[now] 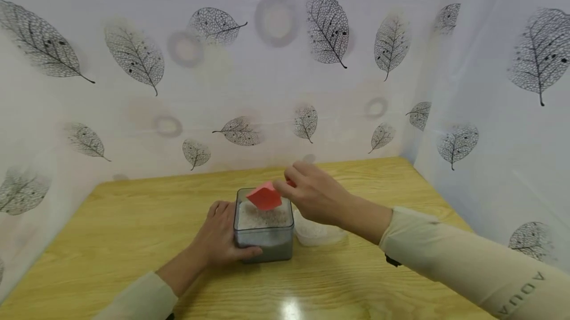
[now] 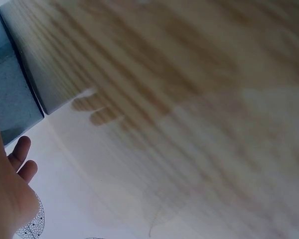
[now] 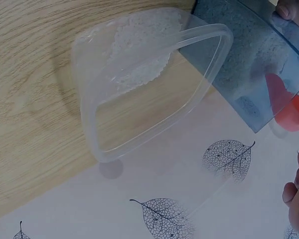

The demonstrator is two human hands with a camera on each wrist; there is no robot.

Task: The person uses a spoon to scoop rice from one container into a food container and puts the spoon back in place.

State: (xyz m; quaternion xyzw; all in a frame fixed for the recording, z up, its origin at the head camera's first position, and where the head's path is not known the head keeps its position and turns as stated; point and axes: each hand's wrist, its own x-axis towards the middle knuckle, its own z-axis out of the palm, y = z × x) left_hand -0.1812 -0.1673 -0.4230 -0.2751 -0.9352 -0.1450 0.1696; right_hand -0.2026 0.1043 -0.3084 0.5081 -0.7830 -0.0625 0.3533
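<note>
A square grey-blue see-through container (image 1: 271, 247) stands on the table, filled high with pale grains that look like rice. My left hand (image 1: 219, 236) grips its left side, thumb across the front and fingers along the side. Over the grains, my right hand (image 1: 316, 194) holds a red scoop (image 1: 265, 198) by its handle. The scoop is tilted, its bowl inside the container's rim; what it carries is hidden in the head view. In the right wrist view the scoop (image 3: 284, 112) shows red through the container's wall. In the left wrist view my left hand (image 2: 7, 186) is partly cut off.
Just right of the container sits a clear plastic tub (image 1: 321, 233) with white grains inside, partly under my right forearm. The wood-grain table (image 1: 147, 231) meets a leaf-patterned sheet (image 1: 276, 87) at the back and sides.
</note>
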